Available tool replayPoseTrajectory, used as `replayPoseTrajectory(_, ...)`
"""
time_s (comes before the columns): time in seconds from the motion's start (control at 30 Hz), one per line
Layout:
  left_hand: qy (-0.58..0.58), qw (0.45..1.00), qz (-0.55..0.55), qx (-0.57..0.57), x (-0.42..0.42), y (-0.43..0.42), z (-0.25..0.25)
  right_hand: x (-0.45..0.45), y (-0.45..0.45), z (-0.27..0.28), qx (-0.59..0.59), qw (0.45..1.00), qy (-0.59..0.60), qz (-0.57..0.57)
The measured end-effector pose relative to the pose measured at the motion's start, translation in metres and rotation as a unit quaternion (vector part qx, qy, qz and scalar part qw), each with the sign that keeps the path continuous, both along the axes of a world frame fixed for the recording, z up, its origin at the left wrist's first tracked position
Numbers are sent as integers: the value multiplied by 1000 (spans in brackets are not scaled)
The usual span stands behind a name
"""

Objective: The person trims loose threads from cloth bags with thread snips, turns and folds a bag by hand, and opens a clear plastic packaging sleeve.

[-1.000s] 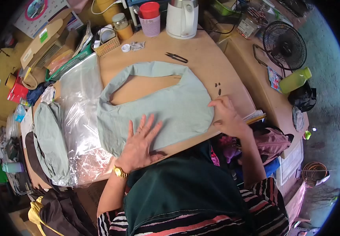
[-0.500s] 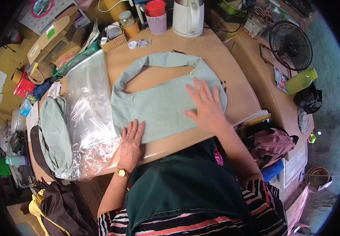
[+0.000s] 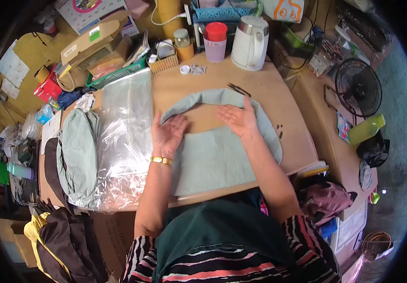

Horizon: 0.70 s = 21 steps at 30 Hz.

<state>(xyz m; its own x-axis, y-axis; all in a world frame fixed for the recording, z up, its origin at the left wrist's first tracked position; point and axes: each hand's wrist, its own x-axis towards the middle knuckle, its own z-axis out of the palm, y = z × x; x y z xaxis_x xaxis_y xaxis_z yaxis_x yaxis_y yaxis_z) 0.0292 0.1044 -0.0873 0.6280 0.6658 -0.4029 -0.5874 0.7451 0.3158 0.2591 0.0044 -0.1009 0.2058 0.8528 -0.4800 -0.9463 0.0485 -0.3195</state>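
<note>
A pale grey-green shoulder bag (image 3: 217,160) lies flat on the brown table, its wide strap (image 3: 208,96) arched away from me. My left hand (image 3: 169,136) is at the strap's left end, palm turned up and fingers spread. On the other side, my right hand (image 3: 238,118) is also palm up and open, its thumb over the strap's right part and its fingers over the strap opening. Whether either hand touches the cloth I cannot tell. Small black thread snips (image 3: 238,89) lie just beyond the strap.
Clear plastic sheets or bags (image 3: 125,137) lie left of the bag, beside another grey-green cloth piece (image 3: 78,158). Along the back stand a white kettle (image 3: 250,45), a lilac cup (image 3: 215,49) and a green basket (image 3: 118,73). A black fan (image 3: 358,87) is at right.
Both hands have left the bag's body, moved away from me to the strap and turned palms up. The strap now lies more rounded. The camera view has shifted.
</note>
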Motion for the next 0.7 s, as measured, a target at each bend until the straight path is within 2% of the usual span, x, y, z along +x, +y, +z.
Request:
replayPoseTrajectory(0.03,-15,989,114,-91,-1,12,-3,11,-4,-3,26,993,49,-102)
replayPoseTrajectory(0.07,-58,988,119,-84,-12,20,-11,21,-9,-8,53,973,99,-202)
replayPoseTrajectory(0.13,-103,984,129,-74,-32,24,-32,32,-29,-32,204,954,29,-216)
replayPoseTrajectory(0.23,-62,986,148,-45,-41,26,-53,32,-42,-33,261,937,95,-211)
replayPoseTrajectory(0.37,-81,988,126,-39,-47,23,-64,30,-44,-33,282,932,100,-205)
replayPoseTrajectory(0.43,-150,984,98,9,-46,19,-67,24,-43,-26,228,964,-36,-130)
replayPoseTrajectory(0.47,-38,989,136,38,-38,11,-57,23,-45,-25,228,965,-32,-125)
replayPoseTrajectory(0.5,-35,988,142,39,-34,3,-49,22,-47,-19,223,934,-221,169)
replayPoseTrajectory(0.53,-26,990,116,71,-32,-3,-41,17,-42,-11,200,878,-301,315)
replayPoseTrajectory(0.57,-15,991,90,102,-31,-10,-34,9,-37,2,202,780,-384,452)
replayPoseTrajectory(0.63,19,985,100,140,-26,-27,-21,-48,-22,62,121,746,-563,333)
replayPoseTrajectory(0.67,50,978,99,177,-23,-36,-16,-66,-8,73,125,745,-561,340)
replayPoseTrajectory(0.7,52,977,108,174,-21,-46,-10,-79,13,85,142,622,-751,172)
